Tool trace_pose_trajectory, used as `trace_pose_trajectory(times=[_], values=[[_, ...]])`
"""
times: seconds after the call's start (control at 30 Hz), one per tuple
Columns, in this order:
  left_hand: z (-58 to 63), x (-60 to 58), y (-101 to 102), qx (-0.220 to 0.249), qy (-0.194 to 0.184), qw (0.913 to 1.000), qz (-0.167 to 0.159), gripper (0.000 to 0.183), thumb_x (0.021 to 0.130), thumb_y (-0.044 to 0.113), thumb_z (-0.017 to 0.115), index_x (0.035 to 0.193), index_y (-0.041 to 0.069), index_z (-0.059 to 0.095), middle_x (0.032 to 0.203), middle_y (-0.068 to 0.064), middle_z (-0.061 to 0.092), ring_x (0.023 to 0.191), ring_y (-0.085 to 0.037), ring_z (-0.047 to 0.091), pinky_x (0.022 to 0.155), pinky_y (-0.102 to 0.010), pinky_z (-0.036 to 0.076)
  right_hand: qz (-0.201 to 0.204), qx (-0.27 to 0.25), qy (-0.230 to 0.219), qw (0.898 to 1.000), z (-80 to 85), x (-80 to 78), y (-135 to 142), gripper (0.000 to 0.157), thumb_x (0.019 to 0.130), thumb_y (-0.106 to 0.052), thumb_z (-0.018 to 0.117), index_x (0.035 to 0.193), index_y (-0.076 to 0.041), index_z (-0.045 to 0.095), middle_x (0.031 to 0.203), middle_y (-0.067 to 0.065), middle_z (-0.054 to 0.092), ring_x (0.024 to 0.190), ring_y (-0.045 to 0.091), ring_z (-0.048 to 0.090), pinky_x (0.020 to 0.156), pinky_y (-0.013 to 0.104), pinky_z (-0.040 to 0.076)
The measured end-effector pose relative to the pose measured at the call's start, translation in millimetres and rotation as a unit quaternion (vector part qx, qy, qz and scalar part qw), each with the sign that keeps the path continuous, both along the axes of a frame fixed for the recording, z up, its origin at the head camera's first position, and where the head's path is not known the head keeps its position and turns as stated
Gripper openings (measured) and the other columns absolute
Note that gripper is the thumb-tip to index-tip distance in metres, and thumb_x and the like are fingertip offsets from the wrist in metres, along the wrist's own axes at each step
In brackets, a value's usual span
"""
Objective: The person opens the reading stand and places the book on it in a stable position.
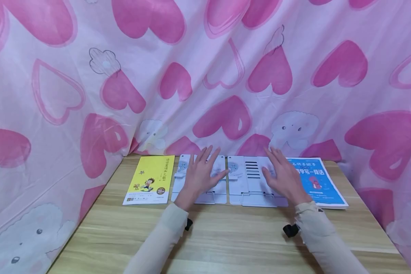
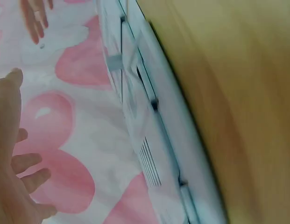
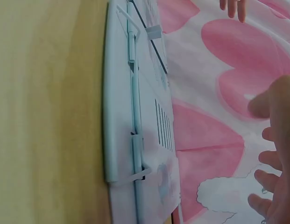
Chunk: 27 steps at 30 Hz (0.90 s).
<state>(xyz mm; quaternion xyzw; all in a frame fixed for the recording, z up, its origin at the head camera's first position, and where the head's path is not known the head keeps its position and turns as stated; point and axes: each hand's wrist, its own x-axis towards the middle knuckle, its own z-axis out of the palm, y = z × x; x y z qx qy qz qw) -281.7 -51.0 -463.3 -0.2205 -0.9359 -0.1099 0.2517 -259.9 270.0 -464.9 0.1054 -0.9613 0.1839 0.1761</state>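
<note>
Two white folding book stands lie folded flat side by side, the left stand (image 1: 220, 197) partly covered by my left hand (image 1: 199, 176) and the right stand (image 1: 237, 188) by my right hand (image 1: 283, 178). Both hands hover above the stands with fingers spread and hold nothing. In the left wrist view, my left hand (image 2: 16, 163) is apart from the stand with slots (image 2: 149, 163). The right wrist view has my right hand (image 3: 278, 154) likewise apart from the stand's slotted panel (image 3: 149, 112). Wire supports and small clips show on the stands.
A yellow book (image 1: 154, 169) lies left of the stands, and a blue book (image 1: 320, 180) lies to their right, partly behind my right hand. All rest along the back of a wooden table (image 1: 239, 239). A pink heart-patterned curtain (image 1: 198, 49) hangs behind and at the sides.
</note>
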Motion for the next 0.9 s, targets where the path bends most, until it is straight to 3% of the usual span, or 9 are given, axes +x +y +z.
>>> trace_pose_trajectory(times=[0.2, 0.3, 0.63, 0.8, 0.9], values=[[-7.5, 17.5, 8.1, 0.022, -0.015, 0.9988, -0.042, 0.080, 0.100, 0.066, 0.064, 0.167, 0.026, 0.043, 0.167, -0.007, 0.052, 0.151, -0.027, 0.054, 0.127, -0.055, 0.043, -0.009, -0.036, -0.021, 0.999, -6.2, 14.7, 3.7, 0.085, 0.105, -0.032, 0.066, 0.173, -0.041, 0.017, 0.183, -0.002, 0.019, 0.167, 0.038, 0.025, 0.116, 0.079, 0.039], [-9.7, 23.5, 13.2, 0.034, -0.038, 0.9969, -0.060, 0.077, 0.102, 0.062, 0.064, 0.167, 0.026, 0.043, 0.167, -0.006, 0.052, 0.150, -0.027, 0.055, 0.125, -0.050, 0.047, -0.015, -0.048, -0.028, 0.998, -10.0, 22.1, 5.3, 0.086, 0.104, -0.029, 0.069, 0.173, -0.041, 0.019, 0.182, 0.000, 0.022, 0.164, 0.043, 0.031, 0.116, 0.078, 0.041], [-21.2, 36.9, 26.4, 0.104, -0.104, 0.9839, -0.102, 0.052, 0.108, 0.039, 0.066, 0.156, 0.020, 0.059, 0.156, -0.003, 0.064, 0.144, -0.022, 0.061, 0.115, -0.040, 0.056, -0.018, -0.074, -0.043, 0.996, -27.5, 43.8, 12.2, 0.073, 0.100, -0.020, 0.074, 0.166, -0.023, 0.043, 0.167, 0.016, 0.050, 0.148, 0.047, 0.052, 0.112, 0.073, 0.048], [-23.6, 42.8, 34.3, 0.104, -0.140, 0.9777, -0.118, 0.044, 0.109, 0.034, 0.064, 0.150, 0.020, 0.065, 0.148, -0.002, 0.069, 0.139, -0.021, 0.064, 0.114, -0.037, 0.057, -0.021, -0.092, -0.040, 0.995, -34.6, 50.7, 17.0, 0.062, 0.100, -0.020, 0.076, 0.158, -0.014, 0.054, 0.156, 0.018, 0.059, 0.128, 0.044, 0.067, 0.101, 0.066, 0.059], [-24.4, 44.6, 38.6, 0.119, -0.162, 0.9705, -0.133, 0.038, 0.109, 0.029, 0.065, 0.144, 0.016, 0.069, 0.141, -0.002, 0.073, 0.132, -0.020, 0.068, 0.110, -0.034, 0.059, -0.025, -0.102, -0.048, 0.993, -35.8, 51.6, 18.5, 0.052, 0.099, -0.018, 0.077, 0.148, -0.011, 0.061, 0.138, 0.016, 0.067, 0.114, 0.037, 0.070, 0.094, 0.058, 0.065]])
